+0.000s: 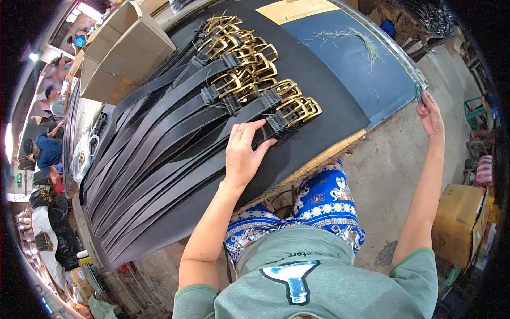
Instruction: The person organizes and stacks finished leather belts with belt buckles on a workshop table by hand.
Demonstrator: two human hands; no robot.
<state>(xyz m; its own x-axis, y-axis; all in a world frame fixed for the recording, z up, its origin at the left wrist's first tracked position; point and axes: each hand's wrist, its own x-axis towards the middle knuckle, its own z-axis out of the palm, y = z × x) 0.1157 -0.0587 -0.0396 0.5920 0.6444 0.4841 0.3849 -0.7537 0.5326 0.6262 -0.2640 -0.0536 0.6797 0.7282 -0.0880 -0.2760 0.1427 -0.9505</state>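
Note:
Many black belts (151, 130) lie in a fanned pile, their gold buckles (260, 66) heaped at the far end. My left hand (243, 151) is on the nearest belt (207, 169), just behind its buckle (298, 112), with thumb and forefinger at the strap's two edges. Stretched out to the right, my right hand (431, 116) closes its fingertips on a small green looped tool (418, 92) at the table's corner. The tool looks like thread snips, but it is partly hidden.
The table has a black mat (319, 80) and a blue sheet (350, 66) with thread scraps (366, 42) on it. A cardboard box (125, 58) stands behind the belts. Another carton (458, 223) sits on the floor at right. People (48, 149) are at far left.

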